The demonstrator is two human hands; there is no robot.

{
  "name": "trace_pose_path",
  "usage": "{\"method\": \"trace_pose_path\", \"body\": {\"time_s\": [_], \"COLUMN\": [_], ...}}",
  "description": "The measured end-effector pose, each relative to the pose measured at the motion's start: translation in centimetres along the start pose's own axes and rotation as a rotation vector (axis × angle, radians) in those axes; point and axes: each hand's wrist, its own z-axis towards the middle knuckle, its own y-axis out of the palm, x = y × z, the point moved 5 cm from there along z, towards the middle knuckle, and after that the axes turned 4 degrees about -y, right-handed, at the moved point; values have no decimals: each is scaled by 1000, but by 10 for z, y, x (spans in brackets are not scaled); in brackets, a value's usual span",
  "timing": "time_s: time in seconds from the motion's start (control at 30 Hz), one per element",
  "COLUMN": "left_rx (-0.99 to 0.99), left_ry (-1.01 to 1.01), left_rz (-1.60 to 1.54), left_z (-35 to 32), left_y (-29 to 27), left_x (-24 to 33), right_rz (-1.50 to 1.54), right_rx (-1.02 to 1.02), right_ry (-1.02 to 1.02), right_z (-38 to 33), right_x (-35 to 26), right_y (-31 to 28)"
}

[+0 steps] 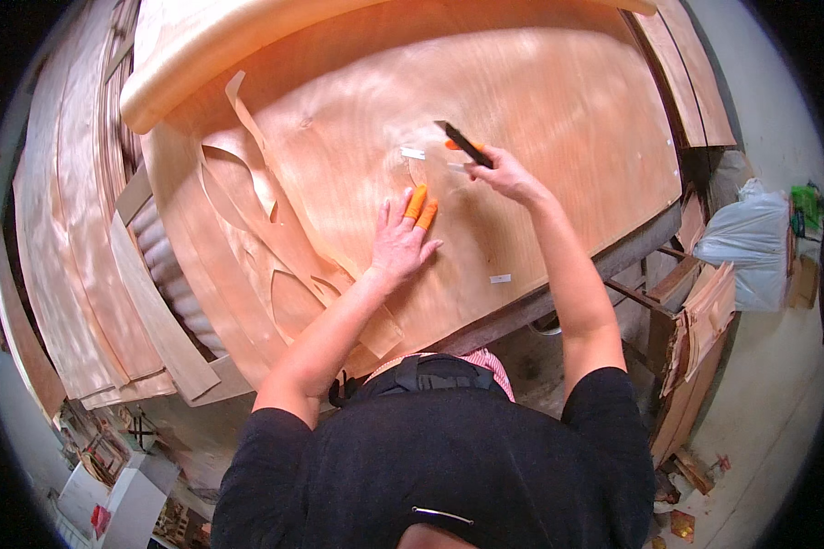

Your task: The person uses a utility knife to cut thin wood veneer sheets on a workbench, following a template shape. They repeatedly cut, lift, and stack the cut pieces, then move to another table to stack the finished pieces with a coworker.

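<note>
My left hand (403, 240) lies flat on a large sheet of wood veneer (558, 119), fingers stretched out, two of them in orange finger covers. My right hand (506, 174) is closed around a dark-handled utility knife (467, 144), held at the right of the left hand. Its finger wears an orange cover too. A short white strip (413, 154) sits on the veneer just beyond my left fingertips. Another white strip (500, 279) is nearer the front edge. Loose veneer offcuts (256, 137) curl up to the left of my left hand.
A rolled-up part of veneer (220, 59) spans the far side. Stacked veneer sheets (73, 210) lie at the left. Beyond the table's right edge are a pale plastic bag (746, 242) and a wooden stand with broken veneer pieces (700, 316).
</note>
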Motion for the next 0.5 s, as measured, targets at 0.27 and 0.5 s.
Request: {"method": "trace_pose_path", "body": {"time_s": [0.27, 0.5], "left_rx": [-85, 68], "left_ry": [-15, -7], "left_rz": [14, -67], "left_z": [-6, -5], "left_y": [0, 1], "left_x": [8, 1], "right_rz": [-395, -635], "right_rx": [168, 209], "right_ry": [-256, -47], "right_z": [24, 27], "right_x": [-10, -15], "right_y": [56, 65]}}
